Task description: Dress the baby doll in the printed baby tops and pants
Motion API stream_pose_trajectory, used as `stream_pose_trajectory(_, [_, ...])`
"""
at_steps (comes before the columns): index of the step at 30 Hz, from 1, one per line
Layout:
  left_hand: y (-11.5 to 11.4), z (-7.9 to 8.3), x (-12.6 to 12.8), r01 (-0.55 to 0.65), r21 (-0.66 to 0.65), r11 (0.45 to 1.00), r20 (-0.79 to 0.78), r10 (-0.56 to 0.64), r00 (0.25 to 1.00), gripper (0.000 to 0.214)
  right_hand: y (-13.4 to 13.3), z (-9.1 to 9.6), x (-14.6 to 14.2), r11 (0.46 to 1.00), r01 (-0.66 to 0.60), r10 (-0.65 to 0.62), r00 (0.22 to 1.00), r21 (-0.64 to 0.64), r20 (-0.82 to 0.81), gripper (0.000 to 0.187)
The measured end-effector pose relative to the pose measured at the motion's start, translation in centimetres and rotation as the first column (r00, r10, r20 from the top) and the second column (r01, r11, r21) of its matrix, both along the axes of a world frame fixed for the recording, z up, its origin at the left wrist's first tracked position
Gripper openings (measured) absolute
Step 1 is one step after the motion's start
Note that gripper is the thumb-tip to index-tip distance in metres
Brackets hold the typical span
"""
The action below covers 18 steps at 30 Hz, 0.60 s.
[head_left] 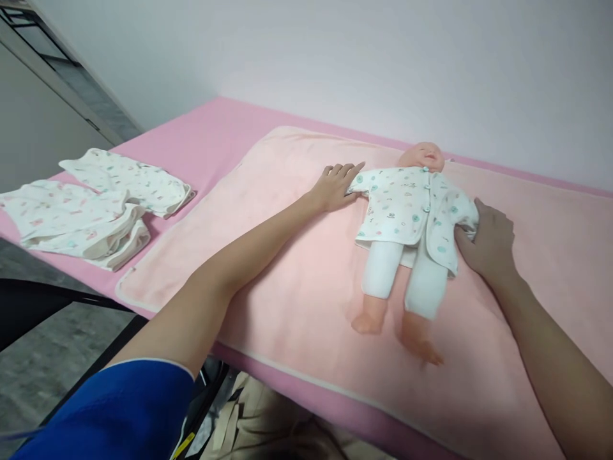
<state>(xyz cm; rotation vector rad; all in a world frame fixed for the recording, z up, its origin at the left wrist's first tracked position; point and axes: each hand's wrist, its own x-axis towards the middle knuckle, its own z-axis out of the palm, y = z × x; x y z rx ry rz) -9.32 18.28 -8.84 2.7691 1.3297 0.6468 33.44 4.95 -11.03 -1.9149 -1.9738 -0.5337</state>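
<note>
A baby doll (428, 153) lies on its back in a white printed baby jacket (395, 204), closed by small ties down the front, with white padded legs and bare feet. My left hand (336, 185) is at the cuff of the sleeve on the left of the view, thumb below and fingers above it. On the opposite side, my right hand (495, 239) has its thumb and fingers around the other sleeve's end. Both sleeves stretch out sideways, and the doll's hands are hidden at the cuffs.
Under the doll is a peach blanket (297, 281) spread over a pink table cover (205, 137). Two pieces of printed baby clothing (71, 214) lie folded at the left edge. A white wall (383, 70) stands behind, and a black chair part (33, 306) is at lower left.
</note>
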Motion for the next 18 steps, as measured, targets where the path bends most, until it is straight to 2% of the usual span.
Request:
stream_pose_trajectory(3, [-1.2,0.3,0.1,-0.065,0.023,0.998,0.065,0.063,0.996,0.092,-0.6,0.6,-1.5,0.997,0.037,-0.033,0.998,0.072,-0.056,0.088])
stream_pose_trajectory(5, [-2.9,0.7,0.0,-0.106,0.018,0.994,0.111,0.103,0.988,0.093,-1.6,1.0,-2.6,0.99,0.077,-0.071,0.996,0.116,-0.053,0.089])
stream_pose_trajectory(8, [-6.7,1.1,-0.6,-0.112,-0.018,0.994,0.157,0.113,0.981,0.085,-4.6,1.6,-4.0,0.989,0.083,-0.074,0.994,0.123,-0.075,0.087])
stream_pose_trajectory(12, [-13.2,2.0,-0.7,-0.1,-0.07,0.993,0.2,0.112,0.973,0.064,-10.9,3.0,-5.5,0.996,0.063,-0.046,0.974,0.069,-0.222,0.074])
stream_pose_trajectory(14, [-17.1,3.6,-0.3,-0.149,-0.092,0.985,0.242,0.167,0.956,0.052,-15.2,4.2,-7.0,0.993,0.088,-0.056,0.945,0.084,-0.323,0.066])
stream_pose_trajectory(16, [-22.0,6.3,0.3,-0.182,-0.108,0.977,0.3,0.207,0.931,0.04,-20.3,5.3,-9.5,0.99,0.063,-0.007,0.912,0.123,-0.409,0.057])
stream_pose_trajectory(18, [-28.4,9.9,0.4,-0.096,-0.097,0.991,0.381,0.126,0.916,0.037,-26.0,5.7,-12.8,0.983,-0.052,0.128,0.876,0.173,-0.465,0.048])
